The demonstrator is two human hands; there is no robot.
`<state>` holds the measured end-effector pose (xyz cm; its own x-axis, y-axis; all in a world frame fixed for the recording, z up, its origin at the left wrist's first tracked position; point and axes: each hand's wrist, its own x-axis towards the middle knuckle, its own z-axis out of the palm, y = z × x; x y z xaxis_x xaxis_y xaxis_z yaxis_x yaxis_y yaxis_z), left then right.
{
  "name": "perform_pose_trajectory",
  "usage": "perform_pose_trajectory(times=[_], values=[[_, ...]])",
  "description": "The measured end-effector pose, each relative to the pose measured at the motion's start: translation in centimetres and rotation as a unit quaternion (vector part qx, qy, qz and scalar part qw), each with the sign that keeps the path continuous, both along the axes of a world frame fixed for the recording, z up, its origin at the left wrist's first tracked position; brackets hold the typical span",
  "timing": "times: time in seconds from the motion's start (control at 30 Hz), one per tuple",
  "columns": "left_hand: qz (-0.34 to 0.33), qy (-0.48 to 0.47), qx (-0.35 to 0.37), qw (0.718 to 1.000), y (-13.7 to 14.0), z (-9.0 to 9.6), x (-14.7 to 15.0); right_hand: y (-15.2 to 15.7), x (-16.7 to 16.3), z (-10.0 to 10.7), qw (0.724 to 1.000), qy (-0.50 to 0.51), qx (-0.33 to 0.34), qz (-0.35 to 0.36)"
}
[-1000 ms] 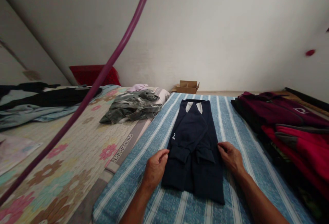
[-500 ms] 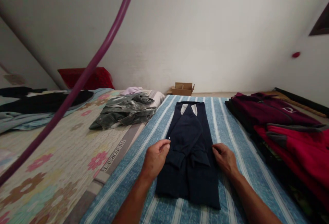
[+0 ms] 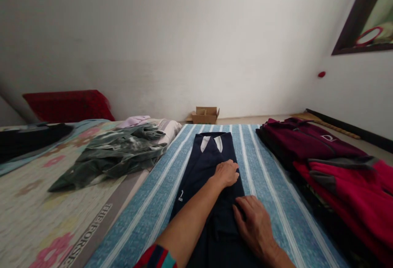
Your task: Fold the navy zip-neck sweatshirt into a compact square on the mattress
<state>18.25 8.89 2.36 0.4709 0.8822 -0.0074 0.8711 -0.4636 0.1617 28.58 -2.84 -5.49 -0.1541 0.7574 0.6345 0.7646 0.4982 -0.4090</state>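
Navy garment (image 3: 196, 173) lay folded on blue striped sheet (image 3: 147, 219). Left hand (image 3: 227, 173), half open, rested palm-down on it; right hand (image 3: 253, 221), loosely open, touched its right edge. Neither gripped cloth.

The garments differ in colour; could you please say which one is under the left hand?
The central navy garment: the left hand rests on it; the maroon garment, red garment and grey garment lie untouched.

Navy, white-patched garment (image 3: 198, 173), folded long and narrow, flat on striped blue cloth (image 3: 153, 190)
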Motion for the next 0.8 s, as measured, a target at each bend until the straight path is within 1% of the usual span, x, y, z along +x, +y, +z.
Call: perform_pose_trajectory(times=[0.13,0.23,0.33,0.4,0.47,0.6,0.7,0.8], values=[[-0.018,0.009,0.012,1.0,0.5,-1.5,-0.4,0.1,-0.5,-0.8,1.0,0.018,-0.008,-0.012],[-0.025,-0.006,0.023,0.999,0.8,-2.3,-1.2,0.3,-0.8,-1.5,0.999,0.037,-0.008,-0.026],[-0.025,-0.026,0.028,0.999,1.1,-2.8,-1.7,0.4,-1.1,-2.1,0.997,0.056,-0.013,-0.043],[-0.017,-0.039,0.032,0.999,1.3,-3.0,-1.9,0.5,-1.3,-2.2,0.995,0.077,-0.034,-0.053],[-0.002,-0.05,0.033,0.998,1.3,-3.0,-2.0,0.6,-1.5,-2.0,0.99,0.102,-0.074,-0.068],[0.042,-0.063,0.028,0.997,1.3,-2.7,-2.3,1.3,-1.5,-0.7,0.965,0.146,-0.198,-0.091],[0.07,-0.083,0.022,0.994,1.4,-2.7,-2.6,1.8,-1.6,0.7,0.94,0.179,-0.285,-0.062],[0.101,-0.137,0.015,0.985,1.9,-2.9,-2.9,2.0,-2.2,2.1,0.912,0.226,-0.341,-0.006]])
